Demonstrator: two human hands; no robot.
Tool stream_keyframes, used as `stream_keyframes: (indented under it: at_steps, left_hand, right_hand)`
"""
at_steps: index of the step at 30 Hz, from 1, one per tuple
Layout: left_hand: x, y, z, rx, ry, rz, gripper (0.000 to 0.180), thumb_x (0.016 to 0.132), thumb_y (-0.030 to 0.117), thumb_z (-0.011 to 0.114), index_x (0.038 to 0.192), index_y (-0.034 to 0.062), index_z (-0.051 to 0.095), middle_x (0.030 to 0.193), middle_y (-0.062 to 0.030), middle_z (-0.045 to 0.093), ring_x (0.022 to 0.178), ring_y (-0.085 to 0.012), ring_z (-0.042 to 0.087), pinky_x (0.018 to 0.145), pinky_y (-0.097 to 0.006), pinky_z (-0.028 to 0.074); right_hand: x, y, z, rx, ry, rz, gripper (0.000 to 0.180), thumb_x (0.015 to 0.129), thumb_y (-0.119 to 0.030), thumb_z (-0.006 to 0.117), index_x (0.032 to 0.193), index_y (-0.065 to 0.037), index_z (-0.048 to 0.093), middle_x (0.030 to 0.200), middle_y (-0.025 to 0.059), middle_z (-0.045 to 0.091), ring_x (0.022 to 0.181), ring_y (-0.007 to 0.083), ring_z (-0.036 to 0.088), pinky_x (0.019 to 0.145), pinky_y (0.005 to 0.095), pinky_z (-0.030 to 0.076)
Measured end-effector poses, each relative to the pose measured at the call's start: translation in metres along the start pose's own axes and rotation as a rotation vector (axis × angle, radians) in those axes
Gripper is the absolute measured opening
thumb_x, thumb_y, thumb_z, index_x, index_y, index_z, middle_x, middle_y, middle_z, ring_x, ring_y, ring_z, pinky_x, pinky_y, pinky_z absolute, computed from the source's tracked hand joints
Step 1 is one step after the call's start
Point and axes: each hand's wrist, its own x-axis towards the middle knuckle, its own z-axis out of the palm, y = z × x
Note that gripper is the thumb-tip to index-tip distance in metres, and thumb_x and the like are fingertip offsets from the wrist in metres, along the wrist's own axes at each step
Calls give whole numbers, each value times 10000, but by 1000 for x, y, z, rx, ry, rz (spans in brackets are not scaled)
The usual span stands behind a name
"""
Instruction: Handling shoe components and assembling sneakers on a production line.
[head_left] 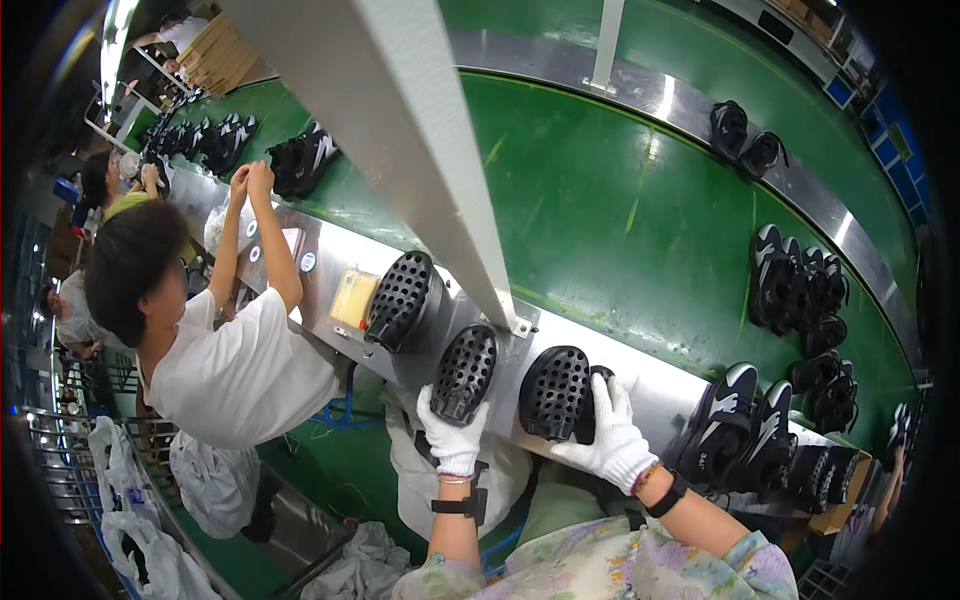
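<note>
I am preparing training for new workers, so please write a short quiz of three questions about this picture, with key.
1. True or false: the right hand is bare.
2. What covers the black shoe-shaped form at the left hand: A) stripes, B) round holes, C) laces?
3. Fill in: the yellow stack lies to the ____ of that hand.

Key: 1. False: the right hand wears a white glove; 2. B; 3. Left.

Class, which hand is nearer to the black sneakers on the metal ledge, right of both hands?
Right. The right hand is just left of the sneakers; the left hand is farther left, beyond the right hand.
</note>
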Motion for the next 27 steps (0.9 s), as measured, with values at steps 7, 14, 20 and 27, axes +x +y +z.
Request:
stream_keyframes:
  at_steps: [7,14,20,27]
  left_hand:
    - [-28,9,-26,27,43,-112,1026,578,209,940,1409,-2,375,1349,-221,483,1229,-360,509,1071,-454,408]
    - [-85,-10,-65,-65,190,-273,1006,605,158,923,1426,14,359,1295,-201,518,1173,-339,551,1017,-445,446]
    - [-127,-17,-84,184,87,-63,1026,575,8,869,1451,63,337,1319,-192,502,1179,-305,540,1045,-429,445]
    - [-125,109,-118,-134,-349,-196,659,659,73,858,1235,-19,553,1127,-158,665,938,-310,658,855,-420,538]
  right_hand:
    - [16,-19,31,30,41,61,1173,687,-614,800,1558,-82,221,1544,369,184,1402,601,190,1163,565,270]
    - [16,-33,56,-49,124,-14,983,765,-422,772,1540,-86,268,1521,362,235,1381,605,227,1149,574,293]
    - [35,-46,51,-70,151,-79,830,777,-290,731,1471,-37,354,1477,374,293,1377,560,281,1153,607,247]
    - [43,-32,46,215,102,-196,571,886,-289,636,1388,-69,475,1463,257,389,1291,500,438,1083,483,413]
